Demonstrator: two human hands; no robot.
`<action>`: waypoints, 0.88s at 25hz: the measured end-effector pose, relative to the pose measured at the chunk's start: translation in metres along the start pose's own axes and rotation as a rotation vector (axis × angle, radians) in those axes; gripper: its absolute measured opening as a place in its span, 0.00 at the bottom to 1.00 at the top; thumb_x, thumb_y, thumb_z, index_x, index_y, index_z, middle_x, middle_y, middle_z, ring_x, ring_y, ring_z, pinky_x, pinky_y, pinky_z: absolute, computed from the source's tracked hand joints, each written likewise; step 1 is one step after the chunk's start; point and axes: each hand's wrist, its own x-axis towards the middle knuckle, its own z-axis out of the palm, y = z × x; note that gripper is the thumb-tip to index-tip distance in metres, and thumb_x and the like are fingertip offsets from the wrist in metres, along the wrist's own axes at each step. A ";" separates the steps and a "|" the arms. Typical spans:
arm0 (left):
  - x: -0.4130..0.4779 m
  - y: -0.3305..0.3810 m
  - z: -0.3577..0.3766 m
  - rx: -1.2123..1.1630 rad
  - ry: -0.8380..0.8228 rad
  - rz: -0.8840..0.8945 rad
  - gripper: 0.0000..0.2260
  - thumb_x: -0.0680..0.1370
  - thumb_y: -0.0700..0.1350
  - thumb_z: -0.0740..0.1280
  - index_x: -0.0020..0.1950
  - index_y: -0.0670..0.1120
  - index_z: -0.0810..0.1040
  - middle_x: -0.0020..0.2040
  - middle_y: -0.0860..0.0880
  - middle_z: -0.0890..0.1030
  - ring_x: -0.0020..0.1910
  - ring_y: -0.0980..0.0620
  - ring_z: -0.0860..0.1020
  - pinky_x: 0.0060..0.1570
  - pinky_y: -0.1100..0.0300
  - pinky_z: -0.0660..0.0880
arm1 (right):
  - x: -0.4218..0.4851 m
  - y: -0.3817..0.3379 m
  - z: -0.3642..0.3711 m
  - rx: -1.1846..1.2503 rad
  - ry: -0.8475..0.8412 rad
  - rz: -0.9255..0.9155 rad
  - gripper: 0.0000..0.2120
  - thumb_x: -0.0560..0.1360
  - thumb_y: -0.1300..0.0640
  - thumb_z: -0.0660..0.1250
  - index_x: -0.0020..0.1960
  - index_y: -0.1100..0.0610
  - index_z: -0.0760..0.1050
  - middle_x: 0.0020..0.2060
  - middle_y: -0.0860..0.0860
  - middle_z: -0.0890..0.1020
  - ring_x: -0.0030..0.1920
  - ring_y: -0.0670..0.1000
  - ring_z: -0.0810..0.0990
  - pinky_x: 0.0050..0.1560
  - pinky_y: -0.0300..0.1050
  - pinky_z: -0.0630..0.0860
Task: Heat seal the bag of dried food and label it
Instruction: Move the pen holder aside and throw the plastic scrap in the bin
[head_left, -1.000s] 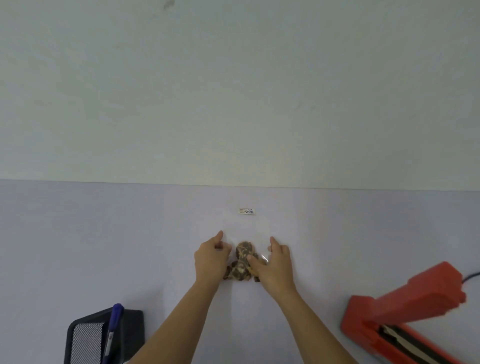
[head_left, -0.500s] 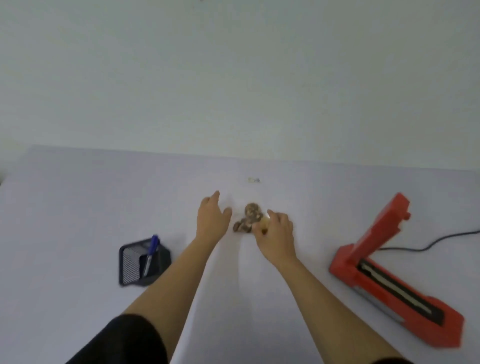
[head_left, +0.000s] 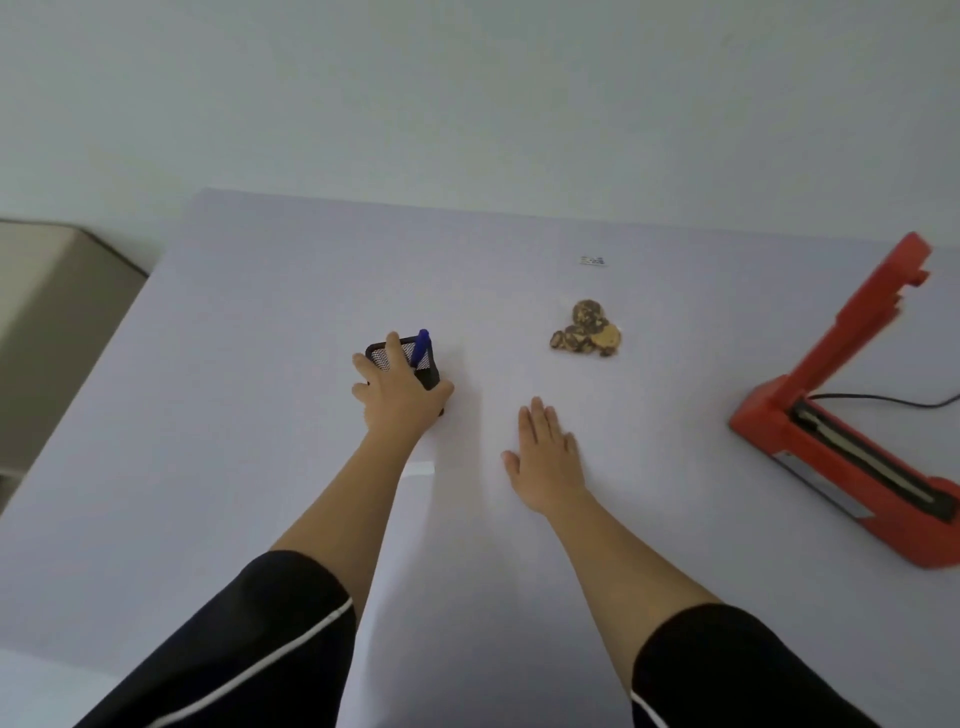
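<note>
A clear bag of brown dried food lies alone on the pale table, touched by neither hand. A small white label lies beyond it. The red heat sealer stands at the right with its arm raised. My left hand grips a black mesh pen holder, fingers over its rim and thumb round its right side; a blue pen stands in it. My right hand rests flat on the table, fingers straight, well short of the bag.
A black cable runs from the sealer off the right edge. A beige cabinet stands past the table's left edge. A wall rises behind the table's far edge.
Both hands have left the bag. My left hand moved left onto the pen holder; my right hand drew back and lies flat. The view has swung down and left.
</note>
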 end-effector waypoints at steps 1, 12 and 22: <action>0.001 0.001 0.001 -0.058 0.004 0.028 0.37 0.69 0.51 0.69 0.74 0.51 0.53 0.70 0.38 0.55 0.63 0.33 0.63 0.53 0.44 0.70 | 0.000 0.003 -0.002 -0.007 0.017 0.008 0.30 0.81 0.48 0.49 0.76 0.59 0.40 0.76 0.55 0.40 0.76 0.54 0.41 0.74 0.55 0.48; 0.084 0.139 0.026 -0.108 -0.019 0.358 0.36 0.69 0.51 0.69 0.73 0.51 0.56 0.64 0.39 0.61 0.59 0.38 0.66 0.48 0.52 0.68 | 0.030 0.046 -0.013 0.036 0.144 0.119 0.30 0.80 0.45 0.45 0.76 0.58 0.39 0.76 0.52 0.40 0.76 0.51 0.40 0.74 0.53 0.43; 0.172 0.216 0.051 -0.056 0.053 0.461 0.33 0.69 0.49 0.70 0.69 0.44 0.60 0.63 0.39 0.63 0.60 0.39 0.65 0.48 0.52 0.70 | 0.034 0.045 0.015 0.010 0.382 0.165 0.31 0.75 0.45 0.52 0.73 0.59 0.61 0.73 0.54 0.64 0.73 0.50 0.56 0.68 0.52 0.53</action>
